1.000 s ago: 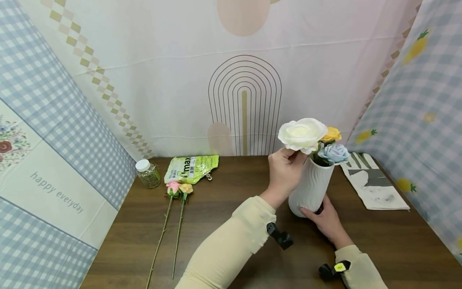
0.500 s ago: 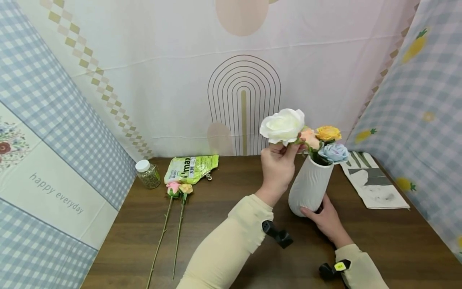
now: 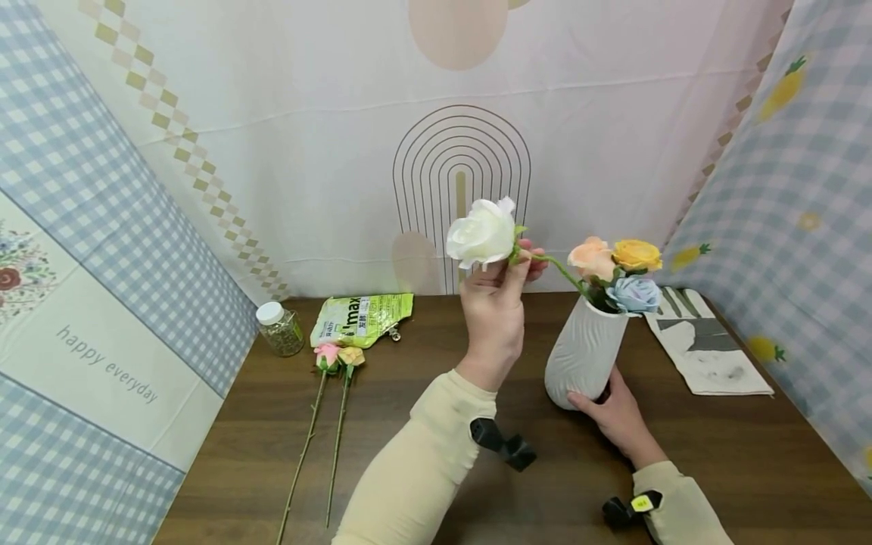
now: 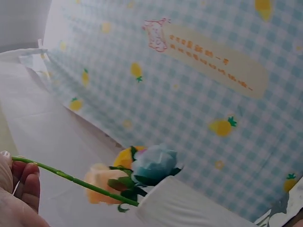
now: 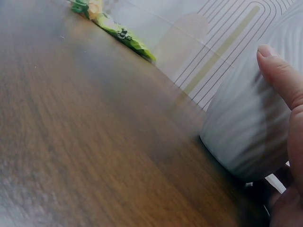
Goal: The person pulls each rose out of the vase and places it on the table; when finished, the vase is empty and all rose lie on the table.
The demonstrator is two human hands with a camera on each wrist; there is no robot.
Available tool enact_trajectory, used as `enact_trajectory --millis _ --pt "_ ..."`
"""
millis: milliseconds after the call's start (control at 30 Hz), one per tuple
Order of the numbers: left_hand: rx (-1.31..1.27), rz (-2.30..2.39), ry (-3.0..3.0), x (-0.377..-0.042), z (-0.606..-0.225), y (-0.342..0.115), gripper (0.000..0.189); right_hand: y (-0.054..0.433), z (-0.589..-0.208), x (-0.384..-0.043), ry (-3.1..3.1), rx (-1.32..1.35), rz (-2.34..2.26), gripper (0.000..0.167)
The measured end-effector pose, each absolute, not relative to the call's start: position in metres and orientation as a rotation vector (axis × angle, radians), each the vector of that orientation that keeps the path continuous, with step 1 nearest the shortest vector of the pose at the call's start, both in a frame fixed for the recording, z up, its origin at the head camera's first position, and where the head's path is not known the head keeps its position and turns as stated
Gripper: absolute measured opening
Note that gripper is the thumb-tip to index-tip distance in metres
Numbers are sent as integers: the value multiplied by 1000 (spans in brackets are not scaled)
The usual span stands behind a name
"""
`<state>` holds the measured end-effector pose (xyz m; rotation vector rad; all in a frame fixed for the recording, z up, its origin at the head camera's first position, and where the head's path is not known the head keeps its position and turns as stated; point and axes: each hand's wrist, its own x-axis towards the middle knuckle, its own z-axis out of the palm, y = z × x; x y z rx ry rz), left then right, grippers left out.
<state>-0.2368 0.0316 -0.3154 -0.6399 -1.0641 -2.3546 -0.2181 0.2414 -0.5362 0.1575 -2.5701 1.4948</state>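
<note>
My left hand (image 3: 493,310) pinches a white rose (image 3: 482,233) just under its bloom. The rose's green stem (image 4: 71,178) slants down to the right into the mouth of a white ribbed vase (image 3: 587,348). A peach rose (image 3: 591,259), a yellow rose (image 3: 637,256) and a blue rose (image 3: 635,294) stand in the vase. Low on the vase, my right hand (image 3: 621,418) grips its side, the thumb lying across the front in the right wrist view. The vase leans to the right on the wooden table, and my other right fingers are mostly hidden behind it.
On the left of the table (image 3: 402,462) lie a pink rose (image 3: 327,354) and a pale yellow rose (image 3: 350,356) with long stems. Behind them are a lidded jar (image 3: 281,329) and a green packet (image 3: 362,319). A folded cloth (image 3: 708,344) lies at right.
My left hand has moved left with the white rose, away from the other blooms, and more of its stem shows above the vase. The right hand and the vase have stayed put.
</note>
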Motion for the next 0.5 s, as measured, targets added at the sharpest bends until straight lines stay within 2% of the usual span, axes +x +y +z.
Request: enact_trajectory --millis 200,500 --pt "-526 -2413 -938 -236 -306 11 13 241 -534 -217 -2582 148 1519 82" --pt "-334 -2448 -817 -242 -313 -43 11 244 -539 -220 -2593 143 1507 82"
